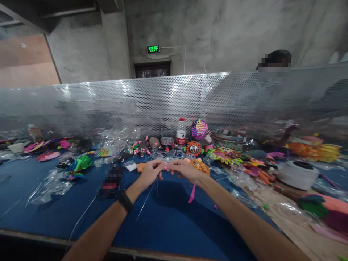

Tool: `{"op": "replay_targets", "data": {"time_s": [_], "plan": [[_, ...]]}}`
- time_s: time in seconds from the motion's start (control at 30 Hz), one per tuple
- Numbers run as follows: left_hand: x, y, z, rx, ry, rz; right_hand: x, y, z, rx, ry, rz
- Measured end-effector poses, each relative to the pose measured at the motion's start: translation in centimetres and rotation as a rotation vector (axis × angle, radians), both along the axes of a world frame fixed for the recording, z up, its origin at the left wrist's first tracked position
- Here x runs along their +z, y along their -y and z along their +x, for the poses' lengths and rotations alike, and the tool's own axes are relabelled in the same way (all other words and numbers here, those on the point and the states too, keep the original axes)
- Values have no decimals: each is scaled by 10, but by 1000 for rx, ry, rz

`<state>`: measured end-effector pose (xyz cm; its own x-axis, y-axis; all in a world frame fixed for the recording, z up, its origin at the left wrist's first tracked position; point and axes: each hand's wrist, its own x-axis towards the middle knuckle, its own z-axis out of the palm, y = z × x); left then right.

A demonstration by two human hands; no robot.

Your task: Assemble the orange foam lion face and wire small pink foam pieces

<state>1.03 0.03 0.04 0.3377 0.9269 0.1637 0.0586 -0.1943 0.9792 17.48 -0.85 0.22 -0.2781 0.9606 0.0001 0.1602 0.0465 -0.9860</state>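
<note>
My left hand [151,173] and my right hand [185,170] meet above the blue table [168,217], fingertips pinched together on a small pink piece [165,169]. A thin clear thread [146,198] hangs down from the left hand toward the table. A pink strip [191,195] dangles below the right hand. I wear a black band [124,200] on the left wrist. An orange felt toy [200,165] lies just behind the right hand.
Colourful felt toys [223,154], clear plastic bags [114,141] and a water bottle [181,132] crowd the back of the table along a perforated metal screen [174,98]. A white tape roll [297,174] sits right. Another person's head shows behind the screen.
</note>
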Motion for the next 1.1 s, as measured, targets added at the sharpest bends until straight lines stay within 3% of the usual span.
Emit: {"op": "replay_targets", "data": {"time_s": [0.33, 0.6, 0.8, 1.1], "plan": [[-2, 1, 3, 70, 93, -67, -9, -1, -8, -98, 167, 499], [1, 1, -1, 57, 75, -93, -12, 3, -12, -160, 260, 511], [6, 2, -2, 103, 50, -103, -13, 5, -12, -313, 522, 657], [7, 2, -1, 88, 4, -77, -10, 8, -12, -322, 626, 679]]}}
